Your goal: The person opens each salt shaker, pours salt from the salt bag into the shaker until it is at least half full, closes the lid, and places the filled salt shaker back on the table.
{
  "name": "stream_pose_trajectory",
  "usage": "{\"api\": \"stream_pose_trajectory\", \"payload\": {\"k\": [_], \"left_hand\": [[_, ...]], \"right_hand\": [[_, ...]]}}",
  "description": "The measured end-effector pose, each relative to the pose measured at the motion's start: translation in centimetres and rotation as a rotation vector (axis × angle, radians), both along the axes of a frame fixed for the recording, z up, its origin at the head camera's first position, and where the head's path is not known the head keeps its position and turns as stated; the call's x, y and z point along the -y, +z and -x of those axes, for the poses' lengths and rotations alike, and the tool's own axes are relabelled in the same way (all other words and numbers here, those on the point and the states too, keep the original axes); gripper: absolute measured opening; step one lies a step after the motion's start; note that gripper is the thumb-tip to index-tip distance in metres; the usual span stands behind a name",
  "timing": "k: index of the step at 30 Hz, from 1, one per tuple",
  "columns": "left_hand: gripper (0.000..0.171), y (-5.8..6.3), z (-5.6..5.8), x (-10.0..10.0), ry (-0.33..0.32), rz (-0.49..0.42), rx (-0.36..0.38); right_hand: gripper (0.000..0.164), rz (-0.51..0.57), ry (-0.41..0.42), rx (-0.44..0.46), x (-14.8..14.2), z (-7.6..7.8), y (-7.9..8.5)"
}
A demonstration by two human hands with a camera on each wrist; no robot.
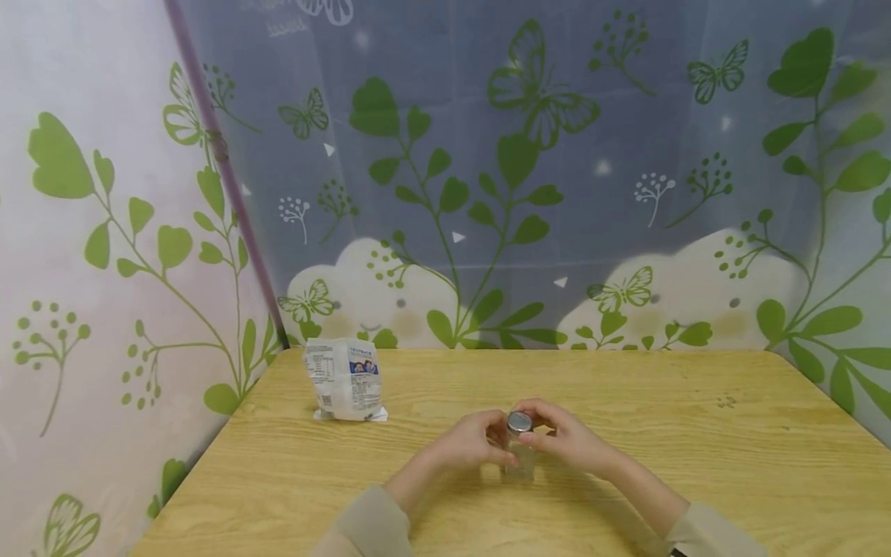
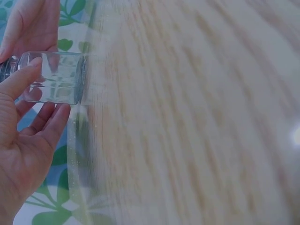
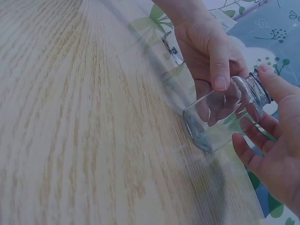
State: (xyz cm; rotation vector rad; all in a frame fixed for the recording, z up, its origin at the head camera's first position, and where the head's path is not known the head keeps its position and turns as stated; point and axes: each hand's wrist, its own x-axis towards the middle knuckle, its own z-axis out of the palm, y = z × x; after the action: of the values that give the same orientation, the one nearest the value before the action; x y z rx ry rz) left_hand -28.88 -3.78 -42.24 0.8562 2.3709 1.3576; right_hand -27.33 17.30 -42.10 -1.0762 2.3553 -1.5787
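Note:
A small clear glass jar (image 1: 518, 466) with a silver lid (image 1: 519, 422) stands upright on the wooden table in front of me. My left hand (image 1: 476, 439) holds the jar's body from the left, its thumb laid along the glass (image 2: 58, 77) in the left wrist view. From the right, my right hand (image 1: 569, 442) grips the jar at its lid and neck. Its thumb lies at the lid edge in the right wrist view, fingers curved round the far side of the glass (image 3: 211, 117). Through the glass no contents show.
A white printed plastic packet (image 1: 348, 381) stands upright at the back left of the table (image 1: 661, 387). Behind the table and on the left hang cloth curtains (image 1: 431, 170) with leaves and butterflies. A purple pole (image 1: 223, 162) runs down the left corner.

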Motion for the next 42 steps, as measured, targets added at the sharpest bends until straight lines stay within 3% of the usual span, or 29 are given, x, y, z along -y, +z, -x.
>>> {"api": "stream_pose_trajectory", "payload": {"k": [5, 15, 30, 42], "left_hand": [[0.031, -0.07, -0.04, 0.05, 0.009, 0.006, 0.0], [0.029, -0.2, -0.2, -0.12, 0.015, 0.004, -0.001], [0.03, 0.24, -0.29, -0.05, 0.017, 0.001, -0.01], [0.028, 0.14, -0.13, 0.21, 0.024, 0.008, 0.011]], "right_hand": [[0.031, -0.016, -0.004, 0.003, 0.03, -0.05, 0.0], [0.037, 0.004, -0.145, 0.063, 0.87, -0.44, 0.16], [0.029, 0.009, -0.105, 0.064, 0.41, -0.04, 0.31], [0.04, -0.049, -0.072, 0.041, 0.35, -0.26, 0.67]]}}
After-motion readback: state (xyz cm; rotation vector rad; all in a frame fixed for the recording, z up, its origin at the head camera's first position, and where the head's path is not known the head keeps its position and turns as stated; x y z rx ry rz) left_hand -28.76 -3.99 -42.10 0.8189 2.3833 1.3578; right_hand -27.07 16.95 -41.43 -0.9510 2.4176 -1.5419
